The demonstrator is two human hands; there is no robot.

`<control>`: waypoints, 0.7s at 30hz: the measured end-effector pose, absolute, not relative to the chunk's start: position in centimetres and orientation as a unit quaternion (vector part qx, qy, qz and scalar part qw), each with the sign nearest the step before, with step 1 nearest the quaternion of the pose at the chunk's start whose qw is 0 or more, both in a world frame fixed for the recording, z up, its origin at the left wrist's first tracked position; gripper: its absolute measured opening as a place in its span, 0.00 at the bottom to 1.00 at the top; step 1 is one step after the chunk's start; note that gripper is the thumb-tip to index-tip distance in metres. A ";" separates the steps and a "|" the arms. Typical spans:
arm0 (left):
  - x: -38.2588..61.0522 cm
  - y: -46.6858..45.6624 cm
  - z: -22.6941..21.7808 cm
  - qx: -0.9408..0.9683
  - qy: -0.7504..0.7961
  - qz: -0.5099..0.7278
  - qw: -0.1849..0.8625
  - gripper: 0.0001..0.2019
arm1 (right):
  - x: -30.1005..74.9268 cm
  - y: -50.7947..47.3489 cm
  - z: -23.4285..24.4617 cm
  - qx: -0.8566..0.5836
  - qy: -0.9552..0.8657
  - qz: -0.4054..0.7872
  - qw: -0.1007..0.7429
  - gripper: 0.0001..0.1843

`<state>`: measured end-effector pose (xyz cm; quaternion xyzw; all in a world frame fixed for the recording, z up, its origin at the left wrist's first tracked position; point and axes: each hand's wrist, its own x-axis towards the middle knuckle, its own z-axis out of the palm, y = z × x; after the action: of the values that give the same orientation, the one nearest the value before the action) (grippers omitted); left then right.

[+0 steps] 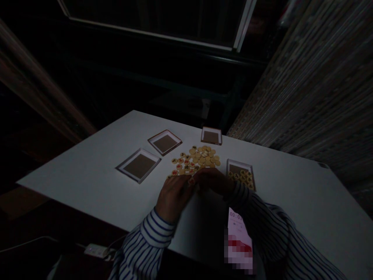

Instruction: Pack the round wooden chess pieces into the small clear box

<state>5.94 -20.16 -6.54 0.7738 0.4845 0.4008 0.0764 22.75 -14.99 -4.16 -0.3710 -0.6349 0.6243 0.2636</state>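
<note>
One smooth white table (87, 175) bears four shallow, pale-rimmed trays (139, 165) around the pile of round wooden discs (201, 155). At the pile's near edge the left hand (173, 194) and right hand (214, 179) meet with curled fingers. Whether they pinch a disc I cannot tell. Better, I think, to take discs singly by the rim, painted mark upward.

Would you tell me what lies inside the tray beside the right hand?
The tray holds several round game pieces in its near half; its far half is bare. The striped sleeve covers its near corner.
</note>
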 end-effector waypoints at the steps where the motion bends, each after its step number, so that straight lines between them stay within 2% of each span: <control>1: 5.7 -20.1 -6.5 0.770 0.493 0.398 0.074 0.11 | 22.8 -14.9 -4.3 -0.365 -0.638 0.623 0.268 0.16; 12: 3.4 -18.8 -6.4 0.758 0.600 0.250 0.046 0.15 | 24.5 -14.1 -5.3 -0.424 -0.666 0.550 0.271 0.13; 21: 3.7 -17.4 -6.2 0.791 0.601 0.108 0.027 0.14 | 25.6 -13.7 -6.0 -0.393 -0.653 0.563 0.320 0.14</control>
<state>3.74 -17.35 -6.18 0.7914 0.6009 0.1084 0.0272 25.62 -13.73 -5.99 -0.3929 -0.6528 0.5631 0.3199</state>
